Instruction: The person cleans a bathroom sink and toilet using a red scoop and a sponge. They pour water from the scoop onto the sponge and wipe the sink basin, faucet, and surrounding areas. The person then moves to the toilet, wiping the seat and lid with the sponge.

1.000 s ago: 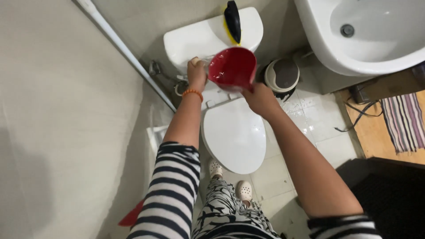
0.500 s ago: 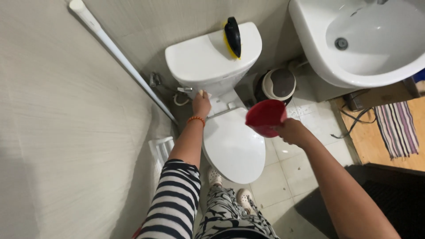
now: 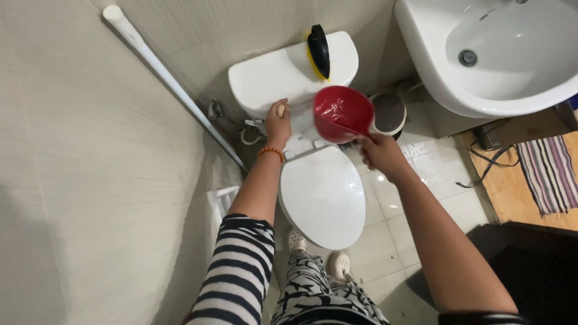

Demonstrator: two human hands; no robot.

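Red scoop [image 3: 342, 112] raised over tank since earlier | mouth faces up-left | right hand [image 3: 380, 155] grips handle | left hand [image 3: 277, 123] pressing tank [image 3: 271, 75]

You have no packages, labels, signs or screens in front of you here; nothing in this view bears a printed wrapper, a sticker or a display.
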